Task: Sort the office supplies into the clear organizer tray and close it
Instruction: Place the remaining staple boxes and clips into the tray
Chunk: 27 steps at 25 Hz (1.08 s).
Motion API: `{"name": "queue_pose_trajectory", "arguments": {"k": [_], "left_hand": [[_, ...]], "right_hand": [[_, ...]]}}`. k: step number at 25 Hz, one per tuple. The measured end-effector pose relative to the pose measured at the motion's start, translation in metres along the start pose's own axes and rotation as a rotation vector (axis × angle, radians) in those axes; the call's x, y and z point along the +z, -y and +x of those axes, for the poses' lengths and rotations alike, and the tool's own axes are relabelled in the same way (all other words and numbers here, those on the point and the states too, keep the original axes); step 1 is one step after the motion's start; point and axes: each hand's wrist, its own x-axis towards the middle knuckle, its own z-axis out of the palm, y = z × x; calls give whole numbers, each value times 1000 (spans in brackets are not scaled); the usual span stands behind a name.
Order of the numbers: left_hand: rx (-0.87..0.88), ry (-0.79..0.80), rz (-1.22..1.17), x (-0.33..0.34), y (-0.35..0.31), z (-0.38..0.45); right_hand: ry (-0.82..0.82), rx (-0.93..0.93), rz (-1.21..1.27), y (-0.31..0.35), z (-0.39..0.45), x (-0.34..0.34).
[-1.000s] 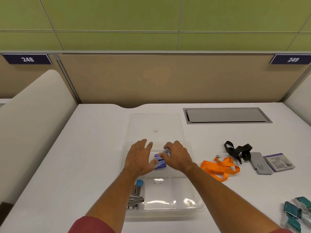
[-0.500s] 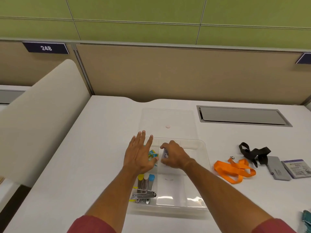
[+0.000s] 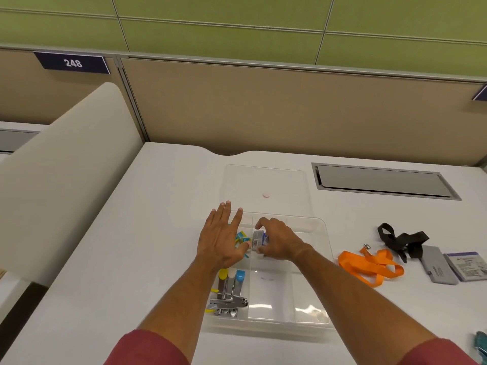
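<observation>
Right hand (image 3: 276, 242): I have its fingers curled round a small box (image 3: 257, 239) — held over the far middle compartment of the clear organizer tray (image 3: 322, 272) on the tabletop (image 3: 131, 246).
Left hand (image 3: 222, 238): flat, fingers straight, holding nothing, over the far left compartment.
Handling: I judge the box light, stiff, slightly slick — pinch its long sides.
Still out: orange lanyard (image 3: 369, 266), right of the tray.

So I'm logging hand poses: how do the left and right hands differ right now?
The left hand is spread flat with straight fingers, holding nothing; the right hand has curled fingers pinching a small barcoded box. The left hand lies over the organizer tray's left compartment, the right over the middle one. Both hover over the tray's far half.
</observation>
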Motion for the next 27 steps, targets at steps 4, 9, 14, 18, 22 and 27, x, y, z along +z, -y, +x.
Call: {"name": "queue_pose_trajectory", "arguments": {"k": [4,9,14,18,22,27], "left_hand": [[5,-2,12,0,-1,-1],[17,-4,11,-4,-9,-3],[46,-19,18,-11,-23,-8],[63,-14,26,-18,-39,-17],[88,-15,-9,-22,-57,-26],[134,-16,-3,-17,-87,-32]], "right_hand": [[44,-19,26,3,-8,-2],[-64,-28,53,0,-26,-20],[-158,-9,-51,-10,-52,-31],[-191,28,-158,-18,-74,-26],[-231,72,-261,-29,-94,-21],[-267,156,-333,-49,-126,-15]]}}
